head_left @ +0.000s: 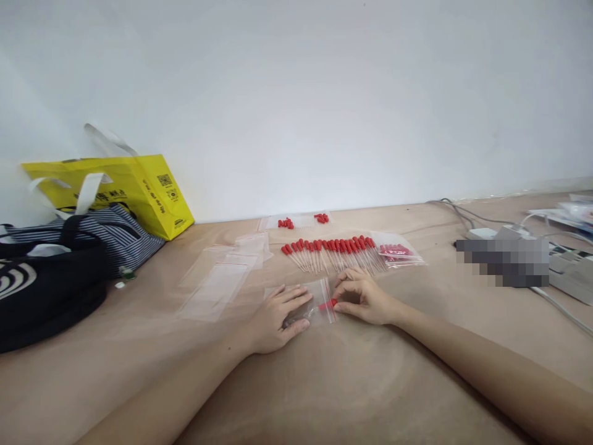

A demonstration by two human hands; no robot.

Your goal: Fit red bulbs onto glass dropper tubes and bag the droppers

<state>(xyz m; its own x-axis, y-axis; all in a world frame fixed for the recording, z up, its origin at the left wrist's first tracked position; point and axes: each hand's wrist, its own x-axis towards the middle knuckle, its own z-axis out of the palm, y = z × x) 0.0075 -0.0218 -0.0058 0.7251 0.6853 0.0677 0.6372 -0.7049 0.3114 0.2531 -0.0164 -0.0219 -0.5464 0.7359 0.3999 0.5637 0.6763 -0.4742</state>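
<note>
My left hand (281, 318) lies on a clear zip bag (320, 316) with a red seal line, its fingers spread and pressing the plastic down. At the bag's right end, my right hand (364, 298) pinches the tip of a red rubber bulb (328, 304), most of which lies within the bag's mouth. What else is in the bag is partly hidden under my left fingers. Beyond both hands runs a row of droppers with red bulbs (340, 245) and thin pale stems. A bag of red bulbs (396, 250) rests at the row's right end.
Flat clear bags (222, 281) lie to the left. Loose red bulbs (286, 223) sit near the wall. A yellow bag (152, 191), a striped bag (125, 238) and a black bag (55, 290) stand far left. Cables (563, 309) and a white adapter (482, 233) are at right.
</note>
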